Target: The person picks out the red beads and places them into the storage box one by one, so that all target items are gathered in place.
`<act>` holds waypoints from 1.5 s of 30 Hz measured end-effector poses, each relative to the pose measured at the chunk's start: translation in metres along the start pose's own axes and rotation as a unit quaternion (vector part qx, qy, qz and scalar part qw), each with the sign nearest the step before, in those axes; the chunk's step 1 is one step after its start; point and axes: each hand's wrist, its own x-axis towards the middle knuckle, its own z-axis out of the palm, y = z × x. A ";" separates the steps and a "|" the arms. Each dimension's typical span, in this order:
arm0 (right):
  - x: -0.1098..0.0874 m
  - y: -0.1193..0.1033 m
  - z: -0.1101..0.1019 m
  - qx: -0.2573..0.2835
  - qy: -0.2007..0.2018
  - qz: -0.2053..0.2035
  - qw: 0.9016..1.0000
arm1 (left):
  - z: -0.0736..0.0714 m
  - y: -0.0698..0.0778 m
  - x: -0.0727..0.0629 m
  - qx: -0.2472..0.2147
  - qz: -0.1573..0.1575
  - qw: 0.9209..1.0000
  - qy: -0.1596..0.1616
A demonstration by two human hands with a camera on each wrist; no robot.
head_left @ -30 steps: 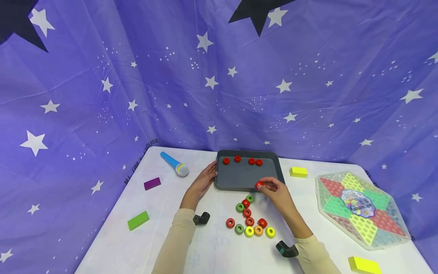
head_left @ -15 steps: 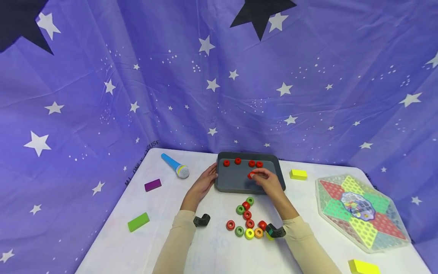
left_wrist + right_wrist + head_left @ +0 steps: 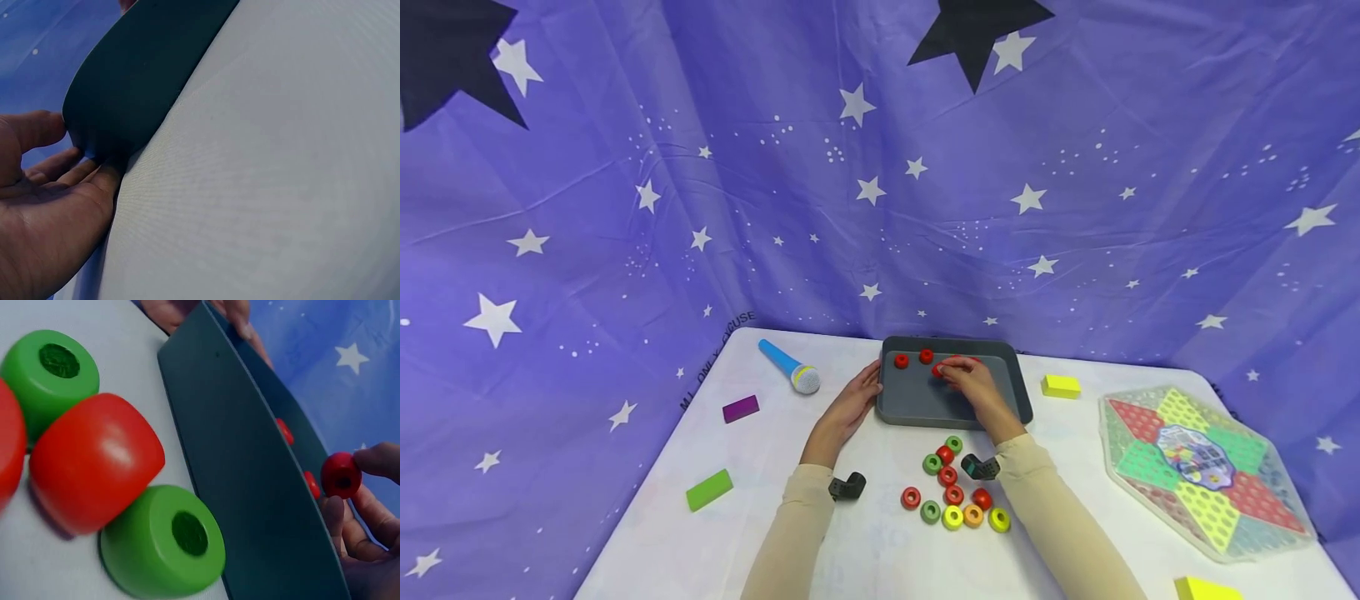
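Note:
My right hand is over the grey tray, pinching a red bead between thumb and fingertips. In the right wrist view the bead's hole shows. Two red beads sit at the tray's back left; the right hand mostly hides others behind it. My left hand rests against the tray's left side. Its fingers lie along the wall, with the thumb at the rim, as the left wrist view shows. In front of the tray lies a loose group of red, green, yellow and orange beads.
A blue toy microphone, a purple block and a green block lie to the left. Rightward are a yellow block, a hexagonal game board and another yellow block. A starry purple cloth hangs behind.
My right hand has carried the red bead from the tray's front right edge back and leftward over its inside. The left hand has stayed at the tray's side.

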 end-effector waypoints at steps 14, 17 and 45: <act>0.015 -0.006 0.018 -0.073 0.023 0.024 0.997 | -0.001 0.000 0.000 -0.002 -0.001 1.000 -0.005; 0.019 -0.008 0.021 -0.102 0.026 0.025 0.994 | 0.000 0.001 -0.001 -0.003 -0.001 1.000 -0.003; 0.016 -0.002 0.013 -0.123 0.006 -0.030 0.992 | 0.000 0.003 0.002 0.002 -0.007 1.000 0.005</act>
